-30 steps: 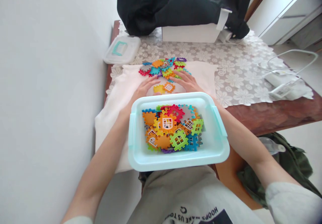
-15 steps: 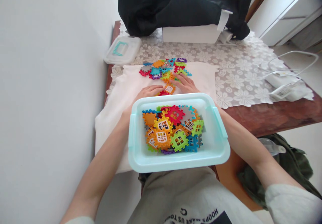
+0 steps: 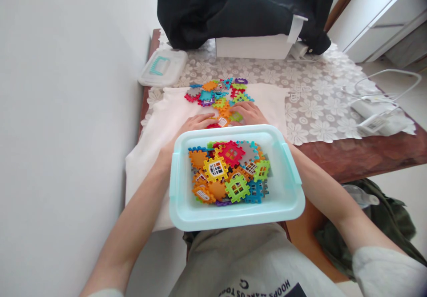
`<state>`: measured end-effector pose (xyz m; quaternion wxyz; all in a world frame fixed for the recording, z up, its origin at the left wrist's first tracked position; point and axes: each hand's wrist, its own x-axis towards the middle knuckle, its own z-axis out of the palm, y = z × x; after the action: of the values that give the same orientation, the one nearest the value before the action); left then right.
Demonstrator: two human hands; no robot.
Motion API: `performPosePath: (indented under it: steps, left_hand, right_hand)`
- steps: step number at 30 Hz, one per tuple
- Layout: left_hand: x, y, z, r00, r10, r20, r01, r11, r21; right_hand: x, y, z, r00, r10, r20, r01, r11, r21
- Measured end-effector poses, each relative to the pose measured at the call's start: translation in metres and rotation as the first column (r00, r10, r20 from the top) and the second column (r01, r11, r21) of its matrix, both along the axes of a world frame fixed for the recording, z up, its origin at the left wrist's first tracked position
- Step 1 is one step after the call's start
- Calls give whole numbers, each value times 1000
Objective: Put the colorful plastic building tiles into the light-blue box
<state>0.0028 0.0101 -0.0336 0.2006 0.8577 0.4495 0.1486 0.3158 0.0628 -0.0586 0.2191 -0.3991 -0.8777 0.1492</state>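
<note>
My left hand (image 3: pixel 199 122) is closed at the edge of an orange interlocking plastic piece with a white window (image 3: pixel 222 121); its thumb is out of sight. A red piece (image 3: pixel 213 126) shows just below, partly behind the tub. My right hand (image 3: pixel 250 113) has its fingers bent over a green interlocking piece (image 3: pixel 236 116), beside the orange one. Another orange piece (image 3: pixel 227 109) lies between the hands and the loose pile of coloured pieces (image 3: pixel 207 95). Nearer to me, a light-blue plastic tub (image 3: pixel 283 172) full of similar pieces hides both wrists.
A white cloth (image 3: pixel 153 132) lies over the lace tablecloth (image 3: pixel 320 110). At the back left rests a clear lid (image 3: pixel 163 67) with a teal handle. Black fabric (image 3: pixel 247 8) covers a white box (image 3: pixel 251 47) behind. A wall (image 3: pixel 73 88) borders the left side.
My right hand has drawn back towards me, its fingers now bent with the green piece under them. The orange window piece has shifted slightly towards me. In the tub, an orange window piece has slid left.
</note>
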Motion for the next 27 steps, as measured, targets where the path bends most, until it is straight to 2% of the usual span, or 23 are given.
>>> performPosePath:
  steps: [5,10,17,22,27]
  left_hand:
    - [4,0,3,996,67,53,-67,998,3]
    - [6,-5,6,986,98,136,-105,993,44]
    - [0,-7,6,994,73,84,-76,996,36]
    - [3,-13,11,987,114,116,-117,993,25]
    - [6,-16,14,975,170,142,-177,984,35]
  right_hand:
    - [0,-2,3,999,-51,20,51,999,-6]
    - [0,-3,9,999,-34,40,35,999,-34]
    - [-1,-4,9,999,-14,30,14,1000,-19]
    - [-2,-5,9,997,25,68,-24,1000,-16]
    - [-1,-1,4,1000,2,-17,-3,1000,-14]
